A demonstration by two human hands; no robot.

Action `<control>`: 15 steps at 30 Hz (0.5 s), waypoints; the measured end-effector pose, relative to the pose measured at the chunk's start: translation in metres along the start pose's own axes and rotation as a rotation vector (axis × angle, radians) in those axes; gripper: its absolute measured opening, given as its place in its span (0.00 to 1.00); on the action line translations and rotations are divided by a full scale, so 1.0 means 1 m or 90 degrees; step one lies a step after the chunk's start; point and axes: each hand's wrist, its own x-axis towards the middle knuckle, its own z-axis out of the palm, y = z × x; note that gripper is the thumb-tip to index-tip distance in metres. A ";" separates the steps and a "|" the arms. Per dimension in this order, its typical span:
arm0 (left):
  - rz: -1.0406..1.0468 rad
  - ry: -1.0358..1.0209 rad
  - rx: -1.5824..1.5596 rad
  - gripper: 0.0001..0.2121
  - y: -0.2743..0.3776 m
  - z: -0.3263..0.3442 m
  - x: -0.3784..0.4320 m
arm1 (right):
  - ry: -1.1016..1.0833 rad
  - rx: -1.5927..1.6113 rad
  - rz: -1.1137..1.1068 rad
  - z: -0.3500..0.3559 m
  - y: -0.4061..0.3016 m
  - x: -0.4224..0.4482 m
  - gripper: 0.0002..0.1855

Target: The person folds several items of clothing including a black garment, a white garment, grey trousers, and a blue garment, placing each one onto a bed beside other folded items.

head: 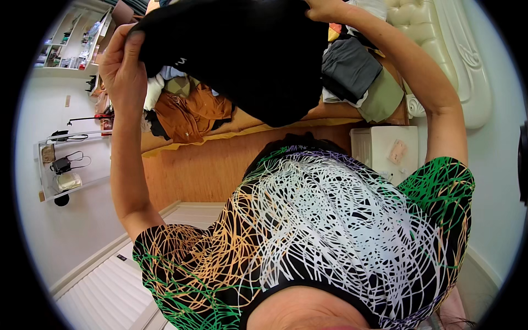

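Note:
A black garment (247, 62) is stretched out in the air between my two hands, with a small white mark low on its left part. My left hand (126, 66) pinches its left edge between thumb and fingers. At the top rim of the view, my right hand (324, 9) grips its upper right corner; part of that hand is cut off. Behind and below the cloth, a brown garment (189, 111) lies crumpled on the bed (255, 119). Right of it are a folded dark grey garment (350, 62) and a sage green one (383, 97). The black cloth hides the bed's middle.
A tufted cream headboard (429, 45) rises at the right, beside a white nightstand (396, 144) with a pink packet on it. Wall shelves (70, 37) and a rack with bags (68, 169) are at the left. Wooden floor (189, 177) lies between me and the bed.

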 end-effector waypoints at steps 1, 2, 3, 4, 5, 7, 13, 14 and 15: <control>-0.006 -0.018 -0.033 0.08 0.002 0.001 -0.001 | -0.001 -0.001 0.003 0.002 0.003 -0.005 0.17; -0.010 -0.030 -0.058 0.08 0.009 -0.001 -0.003 | -0.035 -0.059 0.085 0.007 0.004 -0.008 0.18; -0.010 -0.025 -0.052 0.08 0.015 -0.004 -0.002 | -0.069 -0.118 0.167 0.012 0.005 -0.010 0.18; -0.003 -0.051 0.031 0.09 0.020 -0.008 -0.001 | -0.069 -0.113 0.158 0.016 0.007 -0.011 0.18; 0.003 -0.074 0.115 0.10 0.024 -0.013 -0.002 | -0.049 -0.125 0.173 0.022 0.011 -0.010 0.18; -0.012 -0.007 0.038 0.11 0.008 0.004 0.008 | 0.010 -0.123 0.205 0.026 0.035 -0.026 0.17; -0.156 0.100 -0.124 0.14 -0.002 -0.030 0.015 | 0.043 -0.046 0.313 0.027 0.038 -0.027 0.12; -0.186 0.085 -0.127 0.14 -0.009 -0.044 0.018 | 0.079 0.024 0.353 0.017 0.029 -0.025 0.11; -0.215 0.062 -0.131 0.15 -0.012 -0.046 0.022 | 0.071 -0.005 0.323 0.014 0.031 -0.030 0.12</control>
